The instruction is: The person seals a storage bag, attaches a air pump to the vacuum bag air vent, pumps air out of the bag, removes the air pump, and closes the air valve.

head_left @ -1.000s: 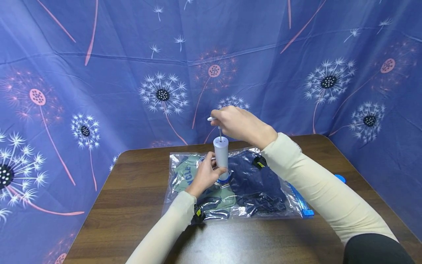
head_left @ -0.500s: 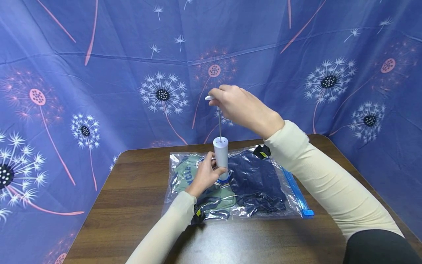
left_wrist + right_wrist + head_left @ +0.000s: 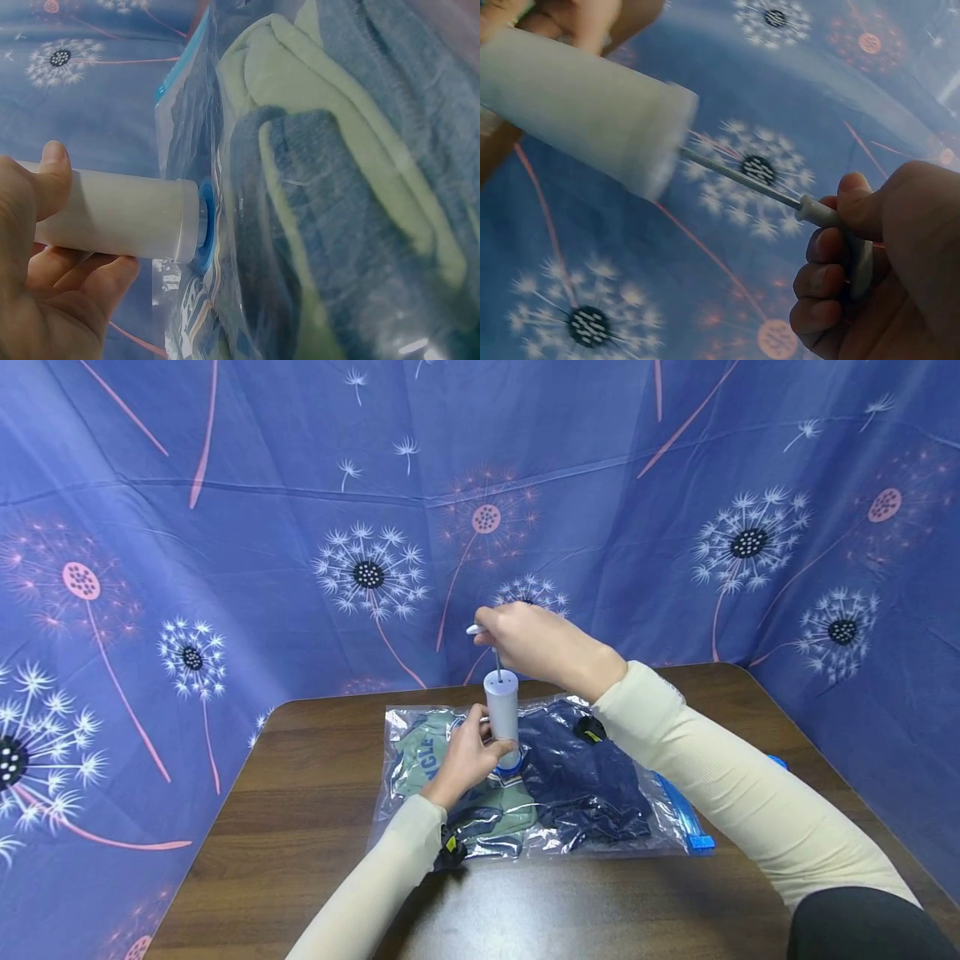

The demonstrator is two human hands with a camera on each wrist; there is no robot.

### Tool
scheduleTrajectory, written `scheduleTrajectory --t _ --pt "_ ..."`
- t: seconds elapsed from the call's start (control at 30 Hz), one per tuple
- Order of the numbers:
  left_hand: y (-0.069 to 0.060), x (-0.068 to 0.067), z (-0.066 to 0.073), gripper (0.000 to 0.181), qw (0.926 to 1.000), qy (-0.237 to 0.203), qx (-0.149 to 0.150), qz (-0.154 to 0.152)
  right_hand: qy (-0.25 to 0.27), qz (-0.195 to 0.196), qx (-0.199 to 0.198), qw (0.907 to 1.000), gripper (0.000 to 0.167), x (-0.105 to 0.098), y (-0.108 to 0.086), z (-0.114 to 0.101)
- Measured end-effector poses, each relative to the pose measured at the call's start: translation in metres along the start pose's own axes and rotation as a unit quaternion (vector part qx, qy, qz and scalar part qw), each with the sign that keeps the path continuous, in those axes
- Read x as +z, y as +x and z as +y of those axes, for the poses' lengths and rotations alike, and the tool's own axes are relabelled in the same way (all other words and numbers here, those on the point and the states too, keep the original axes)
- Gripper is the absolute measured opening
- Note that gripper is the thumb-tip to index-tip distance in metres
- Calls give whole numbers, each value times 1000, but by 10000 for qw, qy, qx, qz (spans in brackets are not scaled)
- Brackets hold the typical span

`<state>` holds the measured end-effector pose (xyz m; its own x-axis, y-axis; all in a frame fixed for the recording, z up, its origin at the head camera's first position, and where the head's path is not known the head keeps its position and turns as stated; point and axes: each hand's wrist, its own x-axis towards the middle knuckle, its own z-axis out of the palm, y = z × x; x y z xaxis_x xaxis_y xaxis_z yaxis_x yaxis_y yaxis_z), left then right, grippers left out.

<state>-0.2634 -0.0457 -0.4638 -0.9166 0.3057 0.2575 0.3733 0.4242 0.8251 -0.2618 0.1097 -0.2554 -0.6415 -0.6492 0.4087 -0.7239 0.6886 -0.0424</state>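
Note:
A white hand pump [image 3: 503,710] stands upright on the blue valve [image 3: 510,766] of a clear vacuum storage bag [image 3: 551,843]. My left hand [image 3: 469,752] grips the pump's cylinder low down, thumb on one side and fingers on the other, as the left wrist view also shows. Above it, my right hand [image 3: 536,639] curls round the pump's white T-shaped handle [image 3: 860,262]. A short stretch of metal rod [image 3: 742,178] shows between handle and cylinder. Inside the bag lie folded clothes: a green garment [image 3: 420,747] with lettering and a dark navy one [image 3: 577,777].
The bag lies flat on a brown wooden table [image 3: 300,793]. A blue zip slider [image 3: 701,842] sits at the bag's right edge. Partly behind the right sleeve is a small blue object [image 3: 777,762]. A blue dandelion-print cloth [image 3: 285,568] hangs behind the table.
My right hand rose with the handle, drawing out more rod, then came back down, and less rod shows now. The left hand and pump cylinder have stayed in place.

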Motion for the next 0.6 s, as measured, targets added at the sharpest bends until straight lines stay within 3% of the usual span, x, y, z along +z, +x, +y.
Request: scheduleTrajectory --t 0.27,0.6 --pt "0 -1 1 47 10000 -59 22 -28 189 -659 444 9967 8 26 -9 -1" --pt "0 -1 0 48 9999 -124 73 -62 96 -739 414 9964 5 42 -15 1"
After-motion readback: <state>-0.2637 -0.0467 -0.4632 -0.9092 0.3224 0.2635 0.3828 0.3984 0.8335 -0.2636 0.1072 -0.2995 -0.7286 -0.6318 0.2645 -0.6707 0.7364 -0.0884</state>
